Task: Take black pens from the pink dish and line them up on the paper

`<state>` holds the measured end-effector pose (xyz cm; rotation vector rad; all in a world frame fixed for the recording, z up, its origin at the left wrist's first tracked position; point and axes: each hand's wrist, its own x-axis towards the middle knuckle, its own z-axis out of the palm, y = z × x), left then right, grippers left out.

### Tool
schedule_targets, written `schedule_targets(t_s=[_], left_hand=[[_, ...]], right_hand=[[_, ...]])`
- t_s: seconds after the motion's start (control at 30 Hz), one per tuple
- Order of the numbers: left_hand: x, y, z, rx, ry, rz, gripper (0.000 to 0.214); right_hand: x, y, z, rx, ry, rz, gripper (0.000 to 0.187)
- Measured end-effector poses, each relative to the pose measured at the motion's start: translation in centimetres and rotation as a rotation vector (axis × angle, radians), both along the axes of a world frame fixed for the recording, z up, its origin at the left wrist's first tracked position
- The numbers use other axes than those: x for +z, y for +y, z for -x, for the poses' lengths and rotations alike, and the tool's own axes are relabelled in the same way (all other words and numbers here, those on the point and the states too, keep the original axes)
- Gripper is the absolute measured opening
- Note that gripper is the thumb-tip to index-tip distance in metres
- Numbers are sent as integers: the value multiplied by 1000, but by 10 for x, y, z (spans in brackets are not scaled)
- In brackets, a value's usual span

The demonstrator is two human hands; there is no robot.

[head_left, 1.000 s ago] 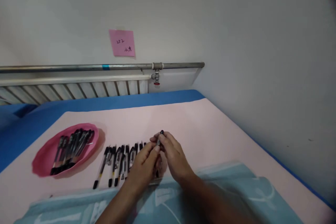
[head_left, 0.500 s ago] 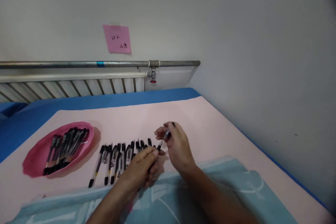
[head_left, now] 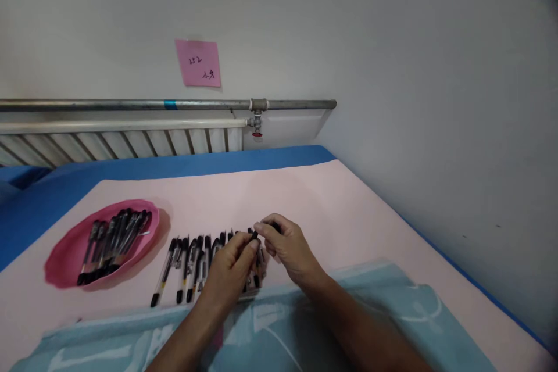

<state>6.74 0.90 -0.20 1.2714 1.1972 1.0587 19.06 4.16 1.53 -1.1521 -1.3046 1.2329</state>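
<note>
My left hand (head_left: pixel 230 272) and my right hand (head_left: pixel 288 249) meet over the pink sheet, both pinched on one black pen (head_left: pixel 255 236) between their fingertips. The pen's body is mostly hidden by my fingers. Under and left of my hands lies a row of several black pens (head_left: pixel 192 264), side by side and pointing away from me. Farther left, a pink oval tray (head_left: pixel 65 256) holds a pile of several more black pens (head_left: pixel 114 237).
A light blue towel (head_left: pixel 349 325) lies along the near edge under my forearms. The pink sheet (head_left: pixel 270 195) covers a blue mattress (head_left: pixel 143 168). A radiator and metal pipe (head_left: pixel 131 106) run along the back wall, under a pink sticky note (head_left: pixel 198 63). A white wall stands at the right.
Half a second ago my hands were apart, the right one holding a small piece and the left one a pen. They have come back together on the pen, lower and nearer the row.
</note>
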Motion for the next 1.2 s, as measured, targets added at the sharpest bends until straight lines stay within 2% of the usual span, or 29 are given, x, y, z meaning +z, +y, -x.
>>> schedule_targets(t_s=[0.1,0.17,0.43,0.6,0.8,0.97,1.03,1.2], left_hand=[[1,-1,0,16,85,-49,23],[5,-2,-1,5,77,-9,24],[19,-8,-4,-42,-249,322,26],[22,-10,-1,-89,-401,413,26],[23,-11,1,-127,-487,418,25],[20,-9,0,-61,-379,368,26],[19,-8,0,-56,-349,346,26],[20,-7,0,-55,-312,341,30]], right_hand=[[-4,1,-1,4,36,-4,15],[-5,1,-1,7,73,4,13],[1,-2,-1,66,265,67,12],[4,-3,-3,108,340,84,11],[5,-3,-2,217,493,169,12],[3,-4,2,65,380,167,16],[2,-4,3,48,359,165,16],[4,-3,1,161,411,230,16]])
